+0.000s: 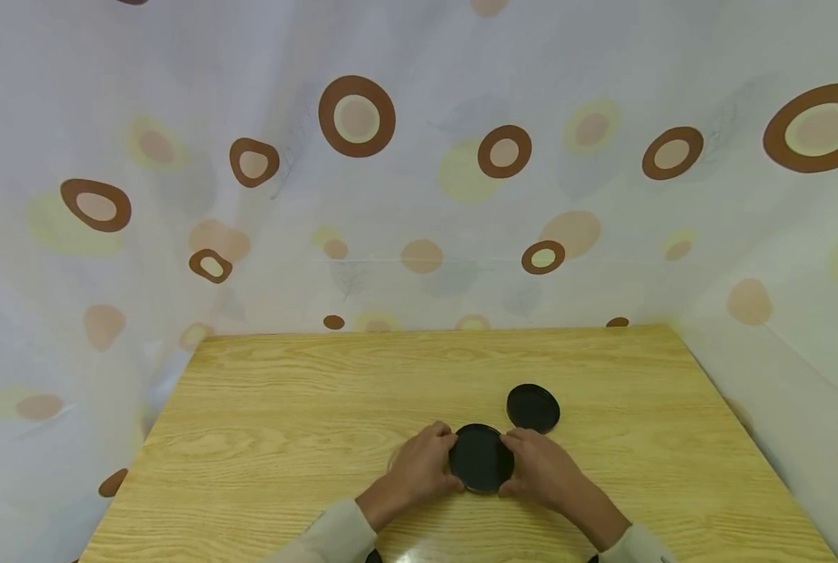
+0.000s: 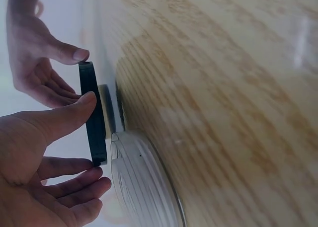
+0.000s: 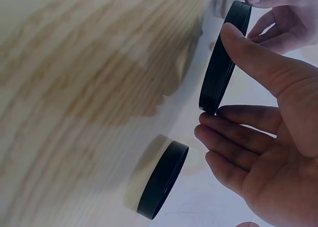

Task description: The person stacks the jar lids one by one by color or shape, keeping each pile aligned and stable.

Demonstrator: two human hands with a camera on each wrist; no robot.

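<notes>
My left hand (image 1: 424, 463) and right hand (image 1: 542, 469) pinch a round black lid (image 1: 481, 459) from opposite sides, thumbs on the near edge and fingers on the far one. Both wrist views show the lid edge-on, raised over the wooden table. A second round black lid (image 1: 533, 408) lies just beyond my right hand, its raised rim showing in the head view. Beside the left fingers, a clear ridged round container (image 2: 144, 180) stands on the table in the left wrist view. In the head view my left hand mostly hides it.
The light wooden table (image 1: 306, 391) reaches back to a white patterned curtain (image 1: 419, 195), which also hangs along the left and right sides. Pale sleeves (image 1: 338, 536) cover both forearms at the near edge.
</notes>
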